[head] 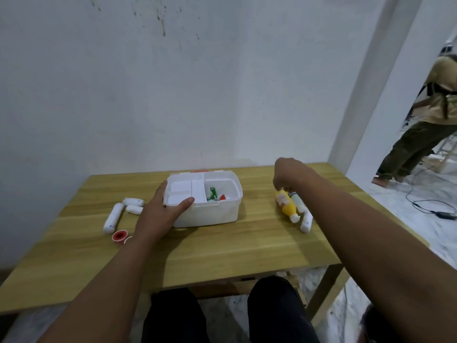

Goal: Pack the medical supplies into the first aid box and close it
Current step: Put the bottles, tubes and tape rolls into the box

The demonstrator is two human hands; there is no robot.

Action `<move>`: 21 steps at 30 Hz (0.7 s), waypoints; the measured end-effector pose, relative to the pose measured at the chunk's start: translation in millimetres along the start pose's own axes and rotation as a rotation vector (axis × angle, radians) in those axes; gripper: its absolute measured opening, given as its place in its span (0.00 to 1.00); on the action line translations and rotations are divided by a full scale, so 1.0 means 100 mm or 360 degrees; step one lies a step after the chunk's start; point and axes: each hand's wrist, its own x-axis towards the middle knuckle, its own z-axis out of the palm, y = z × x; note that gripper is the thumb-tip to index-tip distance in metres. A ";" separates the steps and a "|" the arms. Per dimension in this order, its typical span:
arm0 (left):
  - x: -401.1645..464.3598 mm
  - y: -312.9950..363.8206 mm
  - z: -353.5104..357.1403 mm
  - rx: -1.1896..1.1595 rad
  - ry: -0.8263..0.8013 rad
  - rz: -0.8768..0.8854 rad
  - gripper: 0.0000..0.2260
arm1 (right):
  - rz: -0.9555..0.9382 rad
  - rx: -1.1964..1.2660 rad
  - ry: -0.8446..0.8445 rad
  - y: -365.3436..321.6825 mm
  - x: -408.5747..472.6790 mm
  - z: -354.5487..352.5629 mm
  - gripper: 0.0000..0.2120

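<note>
The white first aid box (222, 209) stands open in the middle of the wooden table (222, 251), with a white tray insert on its left side and a green packet and a red item in its right side. My left hand (158, 214) grips the box's front-left corner, thumb over the rim. My right hand (288, 177) hovers over a yellow bottle (286, 205) and a white bottle (298, 203) lying right of the box; its fingertips touch their far ends. A bandage roll (306, 222) lies beside them. Three white bandage rolls (113, 217) and a red tape spool (119, 235) lie left of the box.
The table's back edge meets a white wall. A person (425, 120) stands on the floor at the far right, with a black cable (430, 206) lying nearby. My knees show under the table's front edge.
</note>
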 end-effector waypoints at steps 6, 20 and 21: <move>-0.03 0.02 -0.02 0.0000 -0.0028 -0.0016 0.51 | 0.0065 -0.0381 -0.0076 0.17 -0.14 0.54 0.09; -0.06 0.07 0.00 0.0007 0.0031 0.0007 0.43 | -0.0076 0.0185 0.0214 -0.08 -0.03 0.12 0.12; -0.05 0.06 0.00 0.0007 0.0032 0.0002 0.43 | -0.0089 0.0259 0.0266 -0.12 -0.01 0.04 0.08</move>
